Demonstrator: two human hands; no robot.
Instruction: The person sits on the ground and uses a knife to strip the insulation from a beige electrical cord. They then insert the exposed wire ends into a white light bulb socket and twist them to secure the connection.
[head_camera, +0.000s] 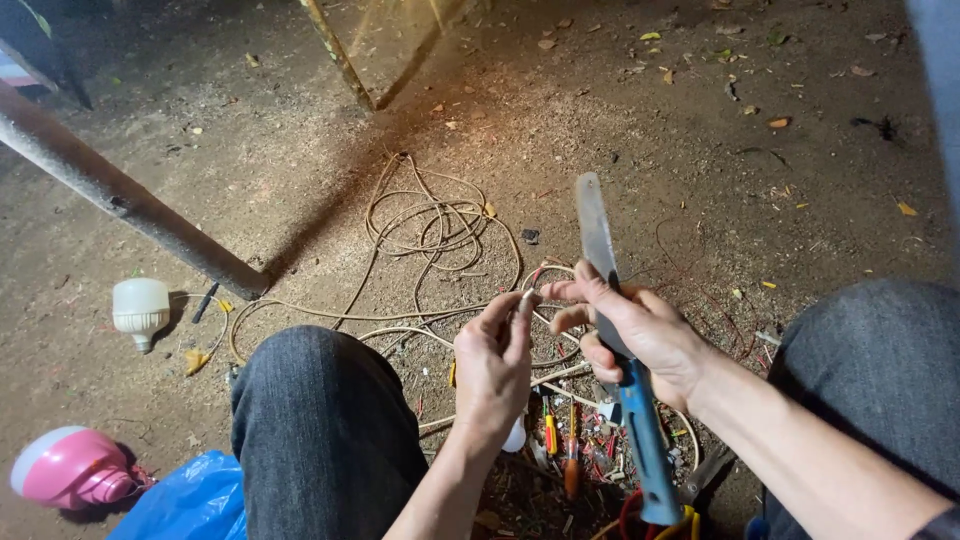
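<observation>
Your left hand (495, 365) pinches the end of a pale wire (527, 296) between thumb and fingertips, holding it up between your knees, above the dirt ground (640, 130). Your right hand (640, 335) is closed round a long knife (600, 235) with a blue handle (645, 445), blade pointing up and away, while its forefinger and thumb reach across to the wire end just beside your left fingertips. To strip that end cleanly, keep the wire pinched close to its tip so it cannot bend, lay the edge lightly on the sheath, and push away from your left fingers rather than toward them. Beneath your hands the rest of the cable (430, 225) lies in loose coils, with screwdrivers (560, 440) and wire scraps among them; a white bulb (140, 310) lies well apart to your left.
</observation>
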